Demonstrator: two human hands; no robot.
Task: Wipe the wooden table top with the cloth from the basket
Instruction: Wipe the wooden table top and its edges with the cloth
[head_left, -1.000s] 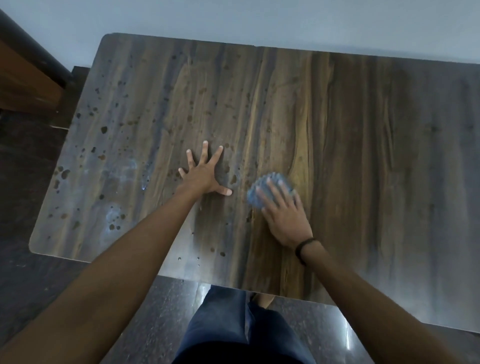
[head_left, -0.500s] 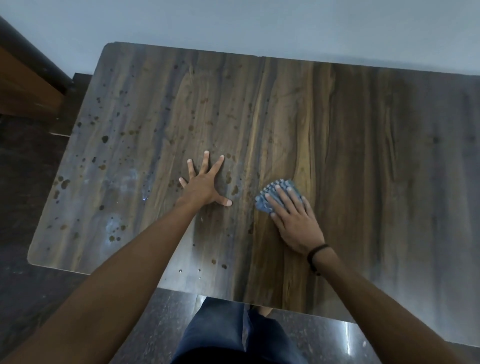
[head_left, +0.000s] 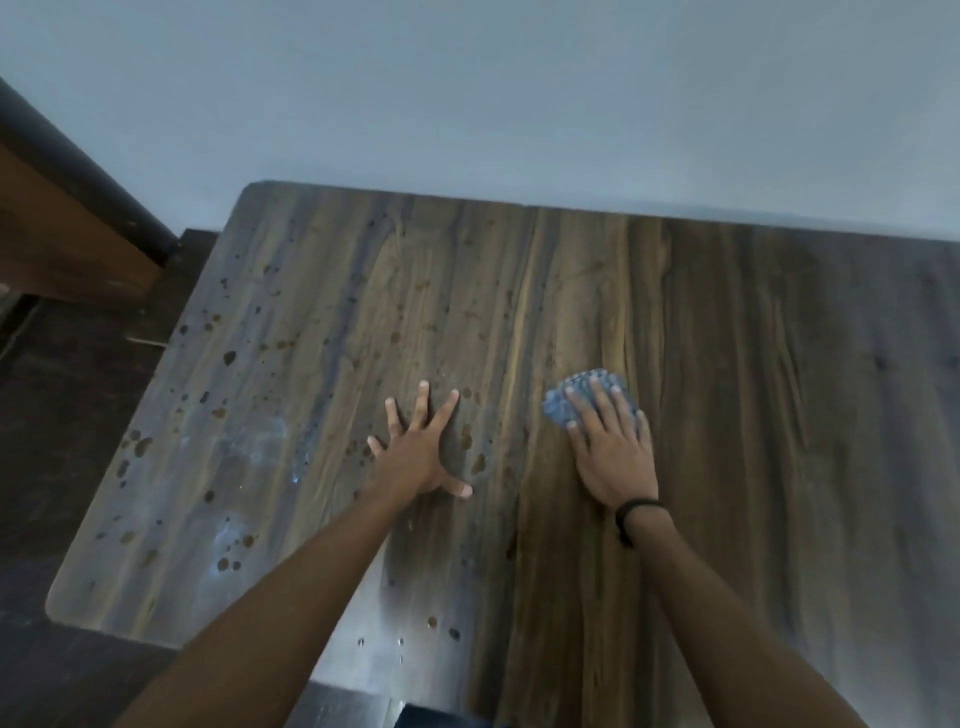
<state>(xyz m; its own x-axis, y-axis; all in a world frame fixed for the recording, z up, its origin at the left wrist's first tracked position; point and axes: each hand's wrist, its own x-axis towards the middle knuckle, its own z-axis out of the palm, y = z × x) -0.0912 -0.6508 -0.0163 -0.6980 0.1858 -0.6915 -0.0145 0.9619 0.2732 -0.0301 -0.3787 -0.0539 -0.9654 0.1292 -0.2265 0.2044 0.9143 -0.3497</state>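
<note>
The wooden table top (head_left: 753, 415) fills most of the view, with dark spots and pale smears over its left half. My right hand (head_left: 613, 447) lies flat on a bunched blue cloth (head_left: 563, 405), pressing it against the wood near the middle; only the cloth's far and left edges show past my fingers. My left hand (head_left: 415, 452) rests flat on the table to the left of the cloth, fingers spread, holding nothing. No basket is in view.
A pale wall (head_left: 519, 93) runs along the table's far edge. A brown wooden piece with a dark rail (head_left: 67, 218) stands at the left, over dark floor (head_left: 62, 441). The table's near-left corner (head_left: 57, 608) is rounded.
My right hand has slid the cloth to the right and farther from me. My left hand stays planted. The camera has tilted up, showing more wall.
</note>
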